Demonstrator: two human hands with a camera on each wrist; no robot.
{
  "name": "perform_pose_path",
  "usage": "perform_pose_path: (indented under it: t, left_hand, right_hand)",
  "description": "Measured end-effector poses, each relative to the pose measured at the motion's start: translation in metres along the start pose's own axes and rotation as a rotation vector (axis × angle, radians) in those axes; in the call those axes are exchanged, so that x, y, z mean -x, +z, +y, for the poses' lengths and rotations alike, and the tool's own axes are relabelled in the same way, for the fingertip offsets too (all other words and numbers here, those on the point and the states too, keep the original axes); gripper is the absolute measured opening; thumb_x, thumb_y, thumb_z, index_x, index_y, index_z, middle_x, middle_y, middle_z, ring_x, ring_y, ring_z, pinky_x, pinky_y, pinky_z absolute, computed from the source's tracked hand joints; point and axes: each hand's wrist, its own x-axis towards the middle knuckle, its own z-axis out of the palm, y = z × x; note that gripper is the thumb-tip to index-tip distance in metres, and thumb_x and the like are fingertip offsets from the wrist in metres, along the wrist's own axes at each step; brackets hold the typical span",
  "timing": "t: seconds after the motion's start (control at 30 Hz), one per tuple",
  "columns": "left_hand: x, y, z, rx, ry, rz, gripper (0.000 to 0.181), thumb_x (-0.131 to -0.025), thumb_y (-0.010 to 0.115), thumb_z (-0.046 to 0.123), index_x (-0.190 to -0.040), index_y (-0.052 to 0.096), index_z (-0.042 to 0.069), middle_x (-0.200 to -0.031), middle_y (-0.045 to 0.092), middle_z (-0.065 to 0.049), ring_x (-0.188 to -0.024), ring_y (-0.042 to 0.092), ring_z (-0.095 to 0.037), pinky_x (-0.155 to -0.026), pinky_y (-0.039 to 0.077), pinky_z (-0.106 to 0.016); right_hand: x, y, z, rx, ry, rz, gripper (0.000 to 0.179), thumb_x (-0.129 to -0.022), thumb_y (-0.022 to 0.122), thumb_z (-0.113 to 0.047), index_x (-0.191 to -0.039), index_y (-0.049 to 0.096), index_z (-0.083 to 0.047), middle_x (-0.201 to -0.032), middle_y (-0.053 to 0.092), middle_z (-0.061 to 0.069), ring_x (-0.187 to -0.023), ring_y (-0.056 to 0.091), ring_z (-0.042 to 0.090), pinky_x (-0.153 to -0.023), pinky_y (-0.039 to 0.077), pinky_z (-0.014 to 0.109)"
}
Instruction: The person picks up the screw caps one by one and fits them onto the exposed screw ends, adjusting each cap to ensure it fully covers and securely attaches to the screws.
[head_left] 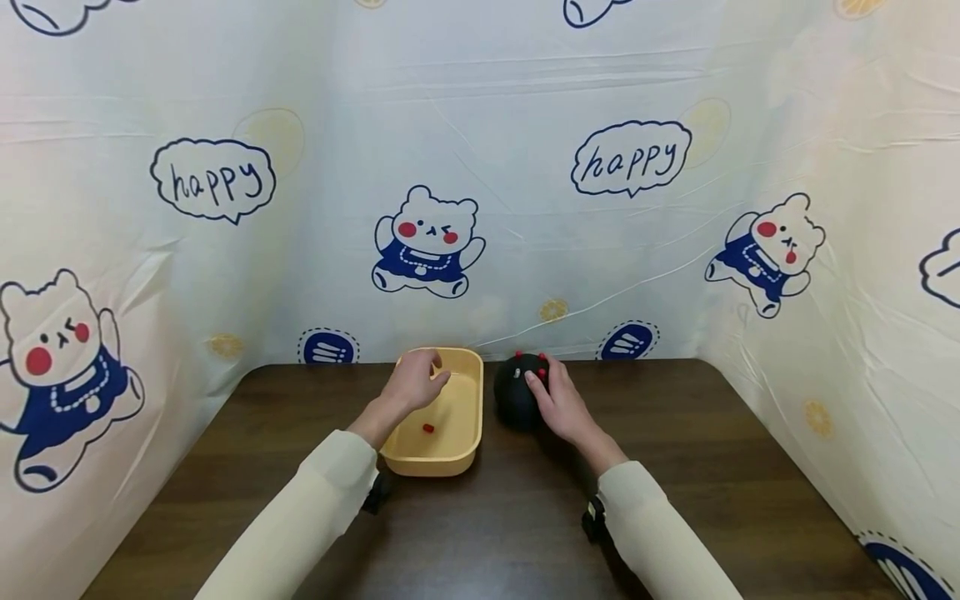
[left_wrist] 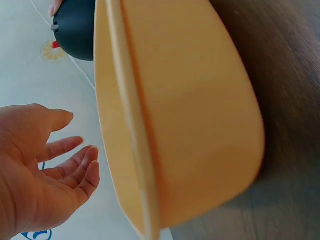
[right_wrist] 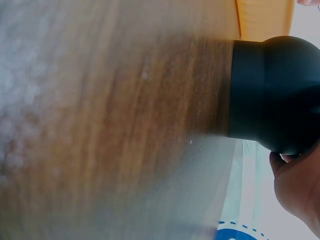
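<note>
A black rounded object (head_left: 513, 404) with a straight-sided base (right_wrist: 247, 90) stands on the table. Small red pegs (head_left: 542, 373) and one pale grey bit (head_left: 517, 373) stick out around its top. My right hand (head_left: 564, 407) grips its right side, thumb on the near face and fingers behind. Over the yellow basin (head_left: 467, 417), just left of the black object, hovers my left hand (head_left: 411, 383). In the left wrist view its fingers (left_wrist: 67, 146) are loosely bent with nothing between them. One small red piece (head_left: 428, 428) lies on the basin floor.
Both things stand near the back edge of the dark wooden table (head_left: 525, 533). Right behind it hangs a pale curtain (head_left: 525, 250) printed with bears and words, which also runs along both sides.
</note>
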Motion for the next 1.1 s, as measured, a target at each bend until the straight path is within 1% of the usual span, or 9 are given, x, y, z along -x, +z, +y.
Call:
perform_pose_path:
  t: [0.1, 0.27, 0.4, 0.5, 0.57, 0.73, 0.83, 0.9, 1.1]
  left_hand:
    - [0.003, 0.000, -0.006, -0.003, -0.036, -0.017, 0.029, -0.099, 0.068, 0.022, -0.114, 0.067, -0.002, -0.106, 0.067, -0.016, -0.089, 0.062, -0.027, -0.077, 0.055, -0.040]
    - [0.009, -0.003, -0.011, -0.027, -0.042, -0.043, 0.029, -0.098, 0.068, 0.021, -0.112, 0.068, -0.004, -0.108, 0.067, -0.017, -0.089, 0.062, -0.027, -0.078, 0.055, -0.041]
    - [0.014, -0.002, -0.013, -0.043, -0.082, -0.094, 0.030, -0.099, 0.067, 0.022, -0.114, 0.067, -0.004, -0.104, 0.067, -0.015, -0.084, 0.060, -0.024, -0.074, 0.054, -0.037]
    - [0.018, -0.001, -0.015, -0.052, -0.097, -0.127, 0.030, -0.100, 0.066, 0.022, -0.116, 0.066, -0.004, -0.102, 0.066, -0.015, -0.081, 0.059, -0.023, -0.070, 0.053, -0.035]
    - [0.020, 0.000, -0.016, -0.056, -0.086, -0.138, 0.029, -0.100, 0.065, 0.021, -0.114, 0.066, -0.004, -0.102, 0.066, -0.015, -0.081, 0.059, -0.023, -0.070, 0.052, -0.035]
    - [0.025, 0.003, -0.018, -0.071, -0.034, -0.153, 0.025, -0.099, 0.066, 0.018, -0.107, 0.067, -0.005, -0.097, 0.066, -0.015, -0.079, 0.058, -0.023, -0.069, 0.051, -0.035]
    - [0.026, 0.005, -0.020, -0.073, -0.030, -0.164, 0.022, -0.098, 0.066, 0.018, -0.102, 0.067, -0.004, -0.091, 0.064, -0.012, -0.075, 0.057, -0.022, -0.065, 0.048, -0.033]
    - [0.026, 0.007, -0.020, -0.064, -0.054, -0.187, 0.020, -0.098, 0.066, 0.018, -0.097, 0.067, -0.002, -0.086, 0.063, -0.010, -0.072, 0.056, -0.020, -0.062, 0.046, -0.030]
    - [0.029, 0.012, -0.018, -0.045, -0.168, -0.300, 0.022, -0.098, 0.066, 0.020, -0.082, 0.068, 0.006, -0.075, 0.062, -0.006, -0.067, 0.055, -0.018, -0.057, 0.041, -0.025]
  right_hand:
    - [-0.001, 0.000, 0.001, 0.002, 0.000, 0.000, 0.068, -0.108, 0.040, -0.052, -0.156, 0.029, -0.005, -0.152, 0.039, 0.022, -0.137, 0.046, 0.038, -0.115, 0.036, 0.057]
    - [-0.003, -0.001, 0.000, 0.008, -0.005, 0.004, 0.070, -0.108, 0.040, -0.053, -0.156, 0.028, -0.004, -0.153, 0.038, 0.022, -0.139, 0.044, 0.039, -0.116, 0.034, 0.058]
    - [-0.003, -0.001, -0.001, 0.001, -0.004, 0.001, 0.072, -0.108, 0.040, -0.053, -0.157, 0.027, -0.003, -0.154, 0.037, 0.022, -0.140, 0.043, 0.039, -0.116, 0.034, 0.059]
    - [-0.001, -0.001, -0.001, -0.007, 0.002, -0.001, 0.072, -0.108, 0.041, -0.053, -0.157, 0.027, -0.003, -0.154, 0.037, 0.022, -0.139, 0.043, 0.040, -0.115, 0.034, 0.059]
    - [-0.001, -0.001, -0.001, -0.007, 0.013, -0.006, 0.072, -0.107, 0.040, -0.054, -0.157, 0.027, -0.004, -0.155, 0.036, 0.021, -0.139, 0.043, 0.039, -0.116, 0.034, 0.059]
    - [0.001, 0.000, -0.001, -0.007, 0.027, -0.021, 0.071, -0.107, 0.040, -0.055, -0.157, 0.027, -0.006, -0.155, 0.035, 0.021, -0.140, 0.043, 0.038, -0.116, 0.033, 0.058]
    - [0.001, 0.000, -0.001, -0.009, 0.029, -0.023, 0.071, -0.107, 0.039, -0.055, -0.158, 0.026, -0.007, -0.155, 0.035, 0.020, -0.140, 0.043, 0.038, -0.117, 0.033, 0.058]
    - [0.000, 0.000, 0.000, -0.011, 0.027, -0.021, 0.071, -0.107, 0.039, -0.056, -0.157, 0.026, -0.007, -0.155, 0.035, 0.020, -0.140, 0.043, 0.038, -0.116, 0.033, 0.059]
    - [0.000, 0.001, -0.001, -0.011, 0.034, -0.011, 0.069, -0.107, 0.040, -0.055, -0.157, 0.028, -0.008, -0.154, 0.036, 0.019, -0.139, 0.044, 0.037, -0.116, 0.033, 0.058]
